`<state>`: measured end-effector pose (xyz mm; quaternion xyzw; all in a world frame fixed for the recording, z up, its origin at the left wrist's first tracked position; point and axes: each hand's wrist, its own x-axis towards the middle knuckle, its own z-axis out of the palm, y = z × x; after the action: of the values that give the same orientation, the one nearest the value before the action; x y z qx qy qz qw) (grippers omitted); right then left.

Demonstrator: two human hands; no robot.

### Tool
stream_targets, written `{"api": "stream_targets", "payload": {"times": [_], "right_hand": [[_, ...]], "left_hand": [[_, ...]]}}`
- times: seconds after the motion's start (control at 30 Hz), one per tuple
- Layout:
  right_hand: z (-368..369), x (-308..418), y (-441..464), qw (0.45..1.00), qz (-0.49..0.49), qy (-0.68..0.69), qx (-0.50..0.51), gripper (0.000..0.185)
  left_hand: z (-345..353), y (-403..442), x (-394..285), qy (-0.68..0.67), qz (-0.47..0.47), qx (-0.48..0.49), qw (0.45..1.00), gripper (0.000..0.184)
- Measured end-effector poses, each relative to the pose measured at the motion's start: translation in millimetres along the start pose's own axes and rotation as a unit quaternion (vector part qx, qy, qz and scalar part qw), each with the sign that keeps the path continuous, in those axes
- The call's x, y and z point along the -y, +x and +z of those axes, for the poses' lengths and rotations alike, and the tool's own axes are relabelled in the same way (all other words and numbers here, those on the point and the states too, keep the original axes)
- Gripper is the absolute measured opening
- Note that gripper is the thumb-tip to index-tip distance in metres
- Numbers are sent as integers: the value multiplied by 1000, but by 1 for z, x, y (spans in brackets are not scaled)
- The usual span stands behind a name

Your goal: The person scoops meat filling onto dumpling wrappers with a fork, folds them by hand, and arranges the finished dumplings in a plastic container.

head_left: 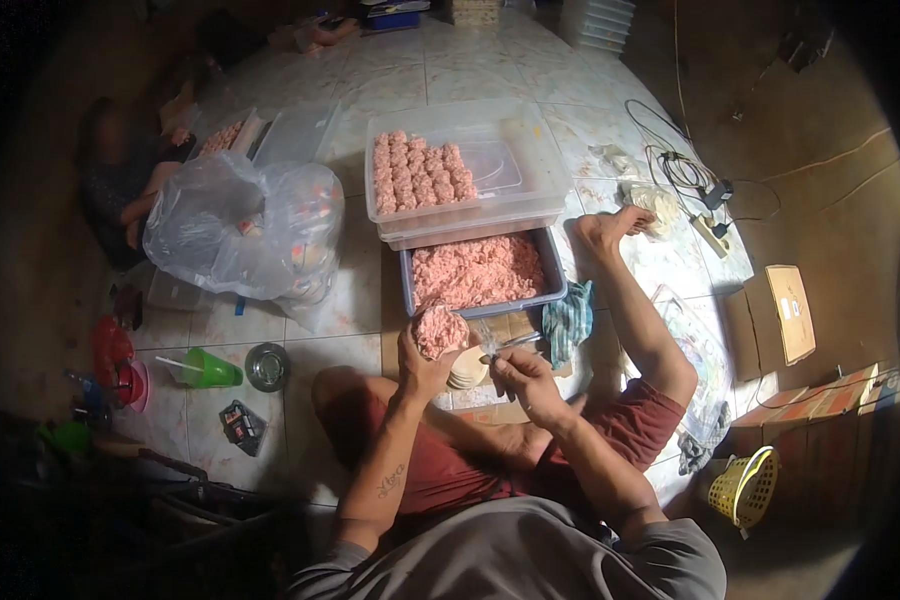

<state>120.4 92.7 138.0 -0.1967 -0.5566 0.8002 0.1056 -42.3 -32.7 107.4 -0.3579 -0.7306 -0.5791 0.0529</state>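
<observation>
Cupped in my left hand (422, 368) is a round portion of pink minced meat (440, 331), held over the front of the basin. My right hand (528, 382) is closed around the handle of a small spreading tool (489, 340), whose thin blade is too blurred to make out exactly. Pale round wrappers (467, 368) lie stacked between my hands. In front, a grey-blue basin (408, 287) holds loose minced meat (478, 270). Behind it, a translucent plastic tray (530, 160) carries rows of meat dumplings (420, 175) along its left side.
A striped cloth (568, 325) lies right of the basin. Plastic bags (210, 220), a green cup (213, 368) and a glass ashtray (267, 367) stand left. Another person (120, 190) sits at far left. Cables (685, 165) and a yellow basket (740, 488) are right.
</observation>
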Motion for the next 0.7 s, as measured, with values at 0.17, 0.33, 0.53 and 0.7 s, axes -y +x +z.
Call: {"api": "stream_targets", "payload": {"times": [0.17,0.33,0.53,0.7], "right_hand": [[-11,30,9,895,-241,-374,0,19],[-28,35,8,919,-166,-356,-39,19],[9,-15,-4,990,-93,-104,13,19],[5,2,3,897,-216,-379,-71,25]], "left_hand": [[-16,23,-32,34,-40,239,969,66],[-13,28,-40,-59,-64,114,990,58],[0,17,-34,-167,-47,78,982,51],[2,24,-42,-16,-116,-14,993,56]]}}
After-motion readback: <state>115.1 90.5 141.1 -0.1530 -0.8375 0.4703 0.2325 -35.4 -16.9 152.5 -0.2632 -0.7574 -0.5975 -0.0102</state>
